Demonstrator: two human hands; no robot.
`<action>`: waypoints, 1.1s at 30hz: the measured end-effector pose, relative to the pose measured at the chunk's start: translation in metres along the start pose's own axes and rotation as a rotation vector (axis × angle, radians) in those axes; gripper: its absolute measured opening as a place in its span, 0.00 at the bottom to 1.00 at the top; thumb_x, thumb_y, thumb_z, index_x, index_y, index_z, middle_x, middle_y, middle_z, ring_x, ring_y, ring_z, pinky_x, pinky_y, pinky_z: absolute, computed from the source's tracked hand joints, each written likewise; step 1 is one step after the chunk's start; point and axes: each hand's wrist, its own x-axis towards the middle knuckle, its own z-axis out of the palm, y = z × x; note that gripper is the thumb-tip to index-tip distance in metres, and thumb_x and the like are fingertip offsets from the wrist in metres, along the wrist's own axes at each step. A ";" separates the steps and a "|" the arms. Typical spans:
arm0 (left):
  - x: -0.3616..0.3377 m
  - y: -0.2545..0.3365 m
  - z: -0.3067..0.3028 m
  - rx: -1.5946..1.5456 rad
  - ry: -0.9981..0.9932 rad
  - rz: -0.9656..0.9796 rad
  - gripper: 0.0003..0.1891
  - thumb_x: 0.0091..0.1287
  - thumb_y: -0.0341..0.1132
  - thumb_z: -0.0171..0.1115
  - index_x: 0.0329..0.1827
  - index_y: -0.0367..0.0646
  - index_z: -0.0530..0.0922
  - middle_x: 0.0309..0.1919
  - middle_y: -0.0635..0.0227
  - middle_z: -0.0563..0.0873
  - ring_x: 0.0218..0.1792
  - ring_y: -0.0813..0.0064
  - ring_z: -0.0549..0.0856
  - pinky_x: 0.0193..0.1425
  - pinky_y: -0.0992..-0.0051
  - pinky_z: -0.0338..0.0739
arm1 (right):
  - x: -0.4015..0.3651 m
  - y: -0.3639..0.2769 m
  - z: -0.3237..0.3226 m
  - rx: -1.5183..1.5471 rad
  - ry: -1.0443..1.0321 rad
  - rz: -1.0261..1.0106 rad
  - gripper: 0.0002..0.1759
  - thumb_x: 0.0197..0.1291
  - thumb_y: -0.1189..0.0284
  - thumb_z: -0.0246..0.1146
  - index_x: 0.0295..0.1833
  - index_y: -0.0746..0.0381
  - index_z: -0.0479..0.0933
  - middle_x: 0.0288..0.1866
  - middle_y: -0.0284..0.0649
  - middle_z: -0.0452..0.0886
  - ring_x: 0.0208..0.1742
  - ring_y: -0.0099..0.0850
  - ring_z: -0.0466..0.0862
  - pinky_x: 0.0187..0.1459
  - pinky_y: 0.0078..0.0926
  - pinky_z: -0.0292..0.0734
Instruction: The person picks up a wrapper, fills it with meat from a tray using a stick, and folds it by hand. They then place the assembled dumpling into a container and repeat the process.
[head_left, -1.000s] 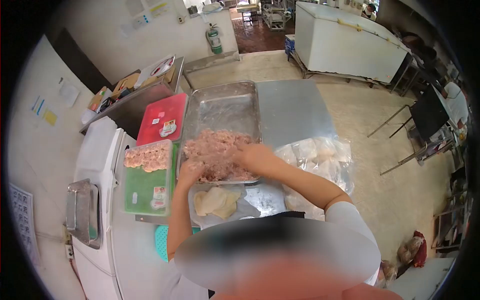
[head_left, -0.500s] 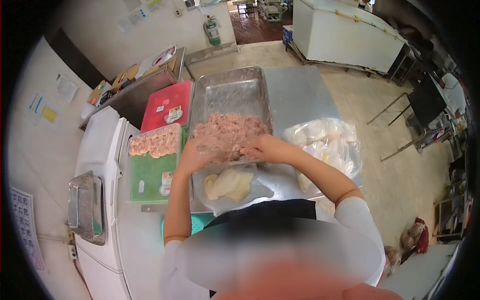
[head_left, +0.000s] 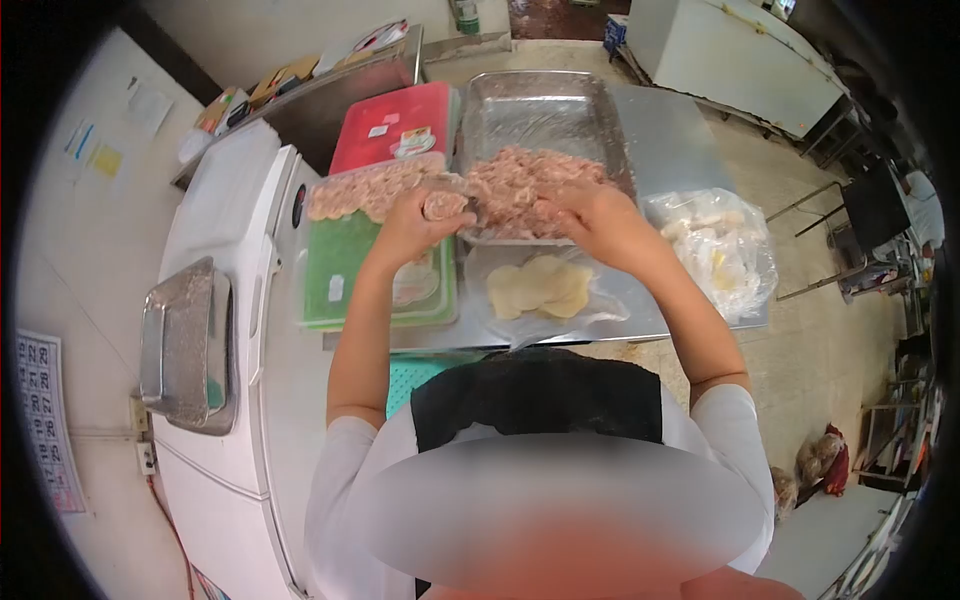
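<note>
Head view: between thumb and fingers of the left hand, gripped, one lump of meat, near the left wall of one metal tray. Inside that tray, one mound of minced meat, right at the fingertips of the right hand; impossible to see whether clasping any. On the left, one red lid and one green base with meat pieces too blurred to count. Nearer, one pile of pale rounds; rightward, one plastic bag.
</note>
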 end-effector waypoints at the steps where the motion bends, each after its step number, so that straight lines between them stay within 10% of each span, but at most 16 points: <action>1: -0.002 -0.013 -0.004 -0.034 0.022 0.027 0.24 0.50 0.44 0.76 0.46 0.41 0.80 0.24 0.68 0.83 0.20 0.78 0.78 0.30 0.74 0.74 | 0.003 -0.001 0.018 0.025 -0.031 0.025 0.17 0.64 0.64 0.57 0.54 0.61 0.79 0.41 0.50 0.82 0.43 0.49 0.80 0.44 0.42 0.75; 14: -0.050 -0.192 -0.099 0.262 0.130 -0.156 0.32 0.49 0.42 0.74 0.57 0.40 0.74 0.50 0.54 0.81 0.50 0.60 0.81 0.53 0.66 0.74 | -0.046 0.000 0.063 0.384 0.059 0.509 0.19 0.66 0.63 0.60 0.53 0.66 0.78 0.40 0.45 0.83 0.39 0.33 0.81 0.42 0.29 0.74; 24: -0.017 -0.184 -0.068 0.286 0.166 -0.122 0.41 0.55 0.38 0.69 0.71 0.43 0.58 0.60 0.47 0.75 0.59 0.50 0.76 0.58 0.60 0.72 | -0.071 -0.004 0.055 0.545 0.056 0.833 0.19 0.67 0.63 0.60 0.55 0.66 0.78 0.26 0.28 0.72 0.29 0.16 0.68 0.31 0.17 0.67; 33: 0.017 -0.217 -0.048 0.466 0.231 0.047 0.37 0.53 0.37 0.70 0.68 0.43 0.65 0.56 0.50 0.79 0.58 0.55 0.77 0.62 0.64 0.70 | -0.083 0.023 0.060 0.454 0.060 0.671 0.20 0.71 0.58 0.53 0.45 0.65 0.80 0.22 0.32 0.69 0.26 0.21 0.67 0.30 0.22 0.65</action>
